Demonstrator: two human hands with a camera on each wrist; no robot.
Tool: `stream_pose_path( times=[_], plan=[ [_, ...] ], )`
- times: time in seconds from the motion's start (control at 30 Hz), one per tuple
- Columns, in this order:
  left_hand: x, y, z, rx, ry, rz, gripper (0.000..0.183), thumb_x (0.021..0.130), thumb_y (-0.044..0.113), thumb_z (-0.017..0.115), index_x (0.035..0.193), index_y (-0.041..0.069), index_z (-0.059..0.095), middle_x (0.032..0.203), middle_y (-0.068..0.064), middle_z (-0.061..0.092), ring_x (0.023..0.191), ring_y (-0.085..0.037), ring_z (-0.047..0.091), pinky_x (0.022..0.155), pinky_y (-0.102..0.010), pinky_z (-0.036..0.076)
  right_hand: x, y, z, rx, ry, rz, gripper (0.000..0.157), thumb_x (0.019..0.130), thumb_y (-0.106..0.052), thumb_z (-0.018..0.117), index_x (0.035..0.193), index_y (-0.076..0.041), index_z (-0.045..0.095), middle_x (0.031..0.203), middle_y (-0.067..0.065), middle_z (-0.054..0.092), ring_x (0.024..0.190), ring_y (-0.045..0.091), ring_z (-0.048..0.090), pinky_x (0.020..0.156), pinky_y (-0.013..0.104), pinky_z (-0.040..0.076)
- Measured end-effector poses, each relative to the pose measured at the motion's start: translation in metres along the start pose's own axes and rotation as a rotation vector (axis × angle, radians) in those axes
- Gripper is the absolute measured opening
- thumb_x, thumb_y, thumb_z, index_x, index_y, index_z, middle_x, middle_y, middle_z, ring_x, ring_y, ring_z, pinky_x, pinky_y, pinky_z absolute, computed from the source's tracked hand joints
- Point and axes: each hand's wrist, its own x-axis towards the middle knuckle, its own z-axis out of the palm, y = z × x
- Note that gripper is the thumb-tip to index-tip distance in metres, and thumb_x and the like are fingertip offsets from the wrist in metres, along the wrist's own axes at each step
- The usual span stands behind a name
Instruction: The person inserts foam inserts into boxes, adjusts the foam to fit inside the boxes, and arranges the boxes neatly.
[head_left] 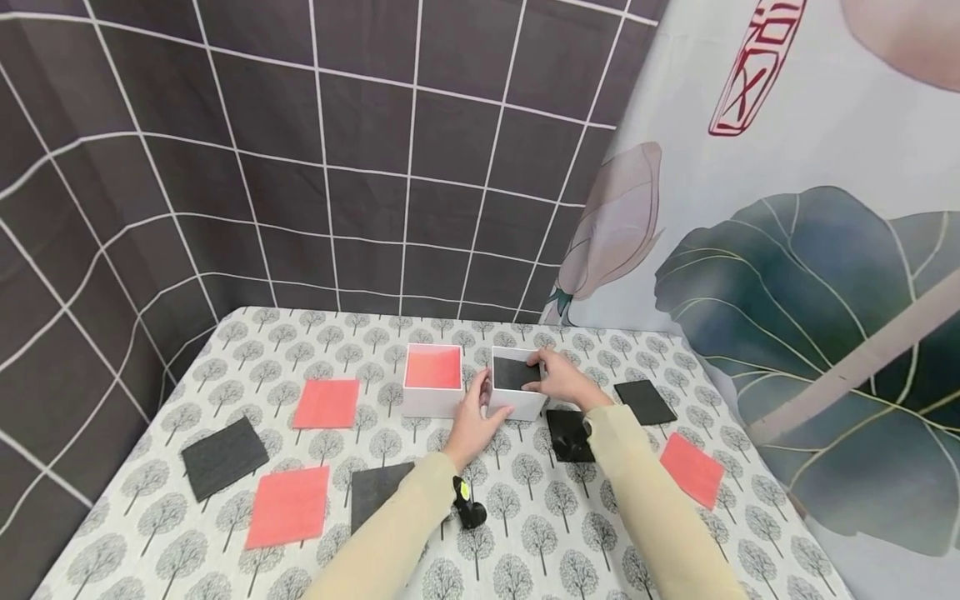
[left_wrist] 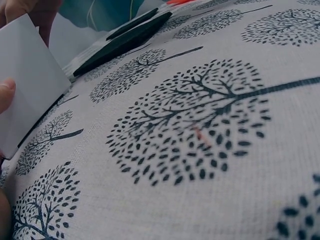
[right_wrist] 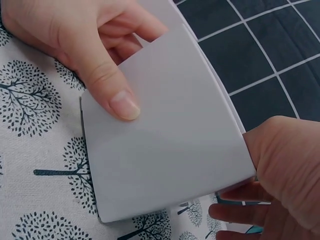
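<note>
My left hand (head_left: 475, 423) grips a white open-topped box (head_left: 517, 405), its thumb on the front wall and its fingers at the left side. Inside that box lies a black square sheet (head_left: 512, 375), perhaps a napkin. At the box's right edge is my right hand (head_left: 566, 379), thumb and index finger reaching over the rim onto the sheet. Its other fingers hang loosely outside the wall in the right wrist view, where the fingertips inside are hidden. Just left stands a second white box (head_left: 432, 404) with a red square sheet (head_left: 433, 367) in it.
Red squares (head_left: 288, 507) and black squares (head_left: 225, 457) lie spread flat on the tree-patterned tablecloth (head_left: 390, 504) at both sides. One black square (head_left: 381, 487) is partly under the left sleeve. A dark gridded curtain (head_left: 360, 200) hangs behind the table.
</note>
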Motion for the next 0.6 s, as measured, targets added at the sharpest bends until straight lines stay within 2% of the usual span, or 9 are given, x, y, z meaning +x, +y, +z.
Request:
stream_pose_path(
  times=[0.13, 0.33, 0.47, 0.6],
  plan=[
    [0.001, 0.001, 0.0, 0.002, 0.003, 0.001, 0.081, 0.081, 0.033, 0.07, 0.146, 0.015, 0.025, 0.139, -0.011, 0.041, 0.122, -0.029, 0.045, 0.102, -0.038, 0.038, 0.003, -0.001, -0.001, -0.012, -0.034, 0.001, 0.043, 0.075, -0.014, 0.077, 0.109, 0.005, 0.059, 0.109, 0.02, 0.06, 0.102, 0.034, 0.055, 0.091, 0.046, 0.045],
    [0.001, 0.003, 0.003, 0.005, 0.008, 0.005, 0.08, 0.081, 0.031, 0.07, 0.146, 0.017, 0.026, 0.136, -0.01, 0.043, 0.121, -0.029, 0.046, 0.102, -0.037, 0.038, 0.003, -0.003, -0.005, -0.014, -0.086, 0.0, 0.044, 0.074, -0.012, 0.077, 0.11, 0.007, 0.06, 0.11, 0.021, 0.061, 0.104, 0.036, 0.056, 0.094, 0.046, 0.044],
    [0.0, 0.002, 0.003, 0.006, 0.001, 0.008, 0.08, 0.081, 0.033, 0.069, 0.146, 0.015, 0.025, 0.135, -0.01, 0.044, 0.121, -0.028, 0.047, 0.102, -0.036, 0.039, 0.0, -0.002, -0.006, -0.029, -0.058, -0.019, 0.045, 0.079, -0.017, 0.073, 0.116, 0.004, 0.059, 0.118, 0.022, 0.057, 0.112, 0.038, 0.051, 0.097, 0.049, 0.04],
    [-0.001, 0.002, 0.001, 0.012, 0.0, 0.014, 0.081, 0.081, 0.033, 0.07, 0.146, 0.014, 0.024, 0.135, -0.011, 0.043, 0.121, -0.028, 0.046, 0.102, -0.036, 0.038, -0.008, -0.001, -0.01, 0.012, 0.01, -0.022, 0.046, 0.086, -0.025, 0.067, 0.123, 0.001, 0.055, 0.127, 0.023, 0.049, 0.116, 0.041, 0.046, 0.096, 0.054, 0.039]
  ],
)
